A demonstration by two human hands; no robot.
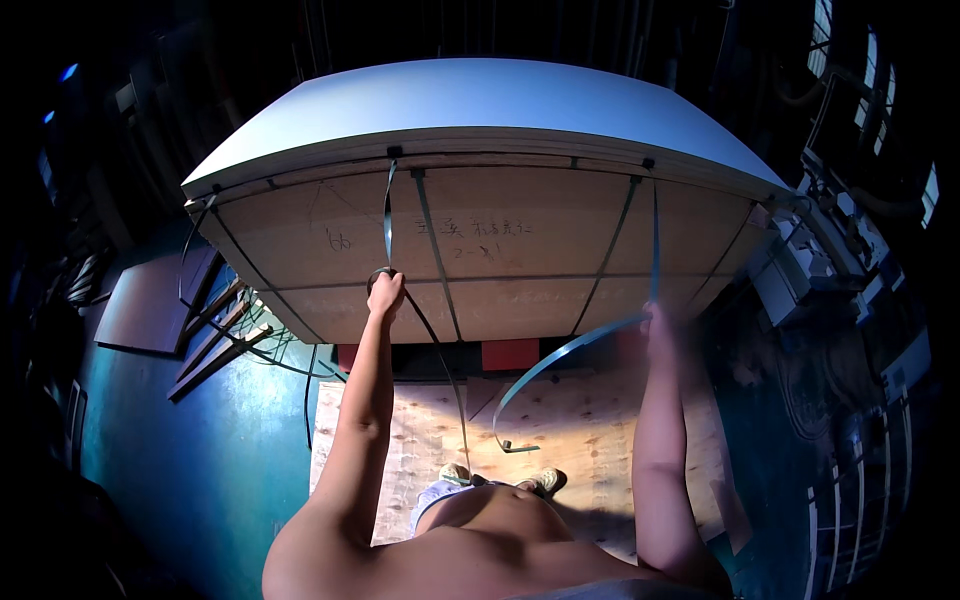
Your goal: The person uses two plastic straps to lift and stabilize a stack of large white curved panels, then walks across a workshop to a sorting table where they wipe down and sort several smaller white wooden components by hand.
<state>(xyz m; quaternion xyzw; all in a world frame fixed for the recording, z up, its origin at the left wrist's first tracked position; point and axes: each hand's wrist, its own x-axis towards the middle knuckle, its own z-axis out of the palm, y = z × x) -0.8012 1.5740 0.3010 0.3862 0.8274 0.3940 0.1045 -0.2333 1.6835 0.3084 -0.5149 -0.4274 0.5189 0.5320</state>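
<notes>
A tall strapped stack of boards (520, 240) with a white top sheet stands in front of me. My left hand (385, 293) is closed on a thin metal strap (388, 215) that runs up the stack's side face to its top edge. My right hand (658, 325) grips another metal strap (655, 235) hanging from the top edge on the right. That strap's loose end (540, 372) curls down and left toward the floor. More straps cross the stack's face, still tight.
I stand on a plywood sheet (560, 420) lying on a teal floor (220, 440). Flat boards and wooden strips (215, 335) lie at the left with loose strap loops. Machinery (830, 250) crowds the dark right side. Red blocks (510, 353) sit under the stack.
</notes>
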